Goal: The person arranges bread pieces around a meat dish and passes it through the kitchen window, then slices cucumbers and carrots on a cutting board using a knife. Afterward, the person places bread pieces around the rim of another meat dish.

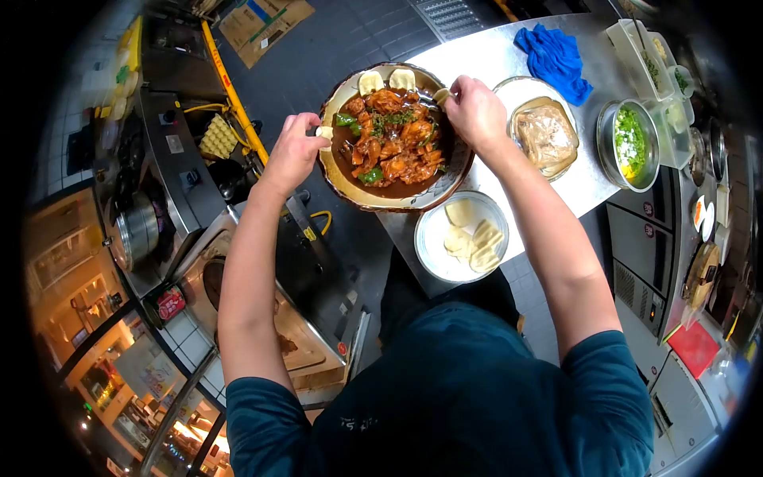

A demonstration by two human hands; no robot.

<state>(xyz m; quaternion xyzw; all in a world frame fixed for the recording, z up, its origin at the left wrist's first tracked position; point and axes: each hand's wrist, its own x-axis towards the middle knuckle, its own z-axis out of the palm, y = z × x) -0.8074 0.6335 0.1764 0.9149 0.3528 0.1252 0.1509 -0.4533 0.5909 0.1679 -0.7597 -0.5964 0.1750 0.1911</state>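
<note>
A large brown-rimmed bowl (pixel 459 176) holds a stew of reddish-brown meat chunks (pixel 397 127) in dark sauce, with green pepper pieces and herbs. Two pale flat dough pieces (pixel 403 79) rest against its far inner wall. At the left rim my left hand (pixel 292 155) pinches a dough piece (pixel 325 133). Over the right rim, my right hand (pixel 477 115) has its fingers closed on another dough piece (pixel 442 96), partly hidden by them. Nearer my body, a round whitish container (pixel 423 246) holds several more flat dough pieces (pixel 482 242).
Right of the bowl, the steel table (pixel 469 56) bears a plate with a plastic-wrapped brown item (pixel 545 135), a blue cloth (pixel 554 60) and a metal bowl of chopped greens (pixel 630 143). Clear tubs (pixel 671 131) stand beyond. Stove equipment (pixel 171 151) lies left, beside a yellow pipe (pixel 230 87).
</note>
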